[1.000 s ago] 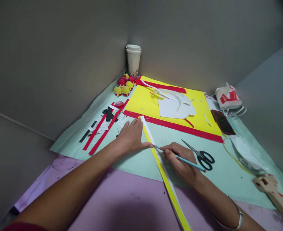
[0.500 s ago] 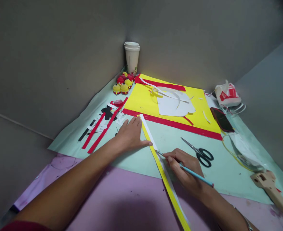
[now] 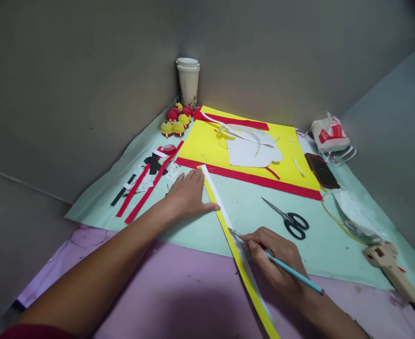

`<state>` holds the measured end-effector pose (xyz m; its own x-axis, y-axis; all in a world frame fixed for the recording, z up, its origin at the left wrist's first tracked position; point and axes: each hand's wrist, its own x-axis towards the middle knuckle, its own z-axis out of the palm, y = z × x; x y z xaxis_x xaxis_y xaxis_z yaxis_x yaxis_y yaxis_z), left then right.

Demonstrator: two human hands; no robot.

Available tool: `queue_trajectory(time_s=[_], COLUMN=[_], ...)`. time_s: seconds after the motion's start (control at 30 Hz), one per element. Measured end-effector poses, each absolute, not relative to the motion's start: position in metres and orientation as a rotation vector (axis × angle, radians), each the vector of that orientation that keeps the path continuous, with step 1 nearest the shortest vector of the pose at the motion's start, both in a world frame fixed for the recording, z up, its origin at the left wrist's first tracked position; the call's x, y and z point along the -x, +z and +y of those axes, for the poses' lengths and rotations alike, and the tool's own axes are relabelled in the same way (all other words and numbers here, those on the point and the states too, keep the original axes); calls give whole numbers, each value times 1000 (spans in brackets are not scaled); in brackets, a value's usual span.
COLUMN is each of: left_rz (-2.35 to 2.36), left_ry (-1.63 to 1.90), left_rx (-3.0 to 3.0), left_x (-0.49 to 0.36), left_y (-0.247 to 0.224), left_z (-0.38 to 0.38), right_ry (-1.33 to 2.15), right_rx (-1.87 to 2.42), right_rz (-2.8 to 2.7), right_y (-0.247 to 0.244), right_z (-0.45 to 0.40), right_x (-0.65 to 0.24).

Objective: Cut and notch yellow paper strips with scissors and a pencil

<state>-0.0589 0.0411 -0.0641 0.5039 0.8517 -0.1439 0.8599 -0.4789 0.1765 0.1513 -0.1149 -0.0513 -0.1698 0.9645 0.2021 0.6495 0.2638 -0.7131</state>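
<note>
With fingers spread open, the left hand [image 3: 189,192] pins the yellow strip [image 3: 248,275] under its tips, I'd say to steady it beside the right hand [image 3: 281,246], whose fingers pinch a blue pencil [image 3: 294,272]

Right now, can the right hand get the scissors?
Probably yes: the scissors lie close to the right hand, with nothing seen on top or between. That hand holds a thin blue tool, though, which may need putting down first.
</note>
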Motion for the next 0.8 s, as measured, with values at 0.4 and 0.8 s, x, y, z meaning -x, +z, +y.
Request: queue_trajectory(time_s=[0.4, 0.8], left_rz=[1454, 1453], left_ry=[-49, -74], left_rx=[-2543, -2529], left_x=[59, 57], left_y=[-61, -58], left_z=[41, 41], right_ry=[665, 608], right_rx=[1474, 1444], right_rz=[-1877, -1865], right_y=[-52, -50], right_z=[-137, -153], right_x=[-159, -162])
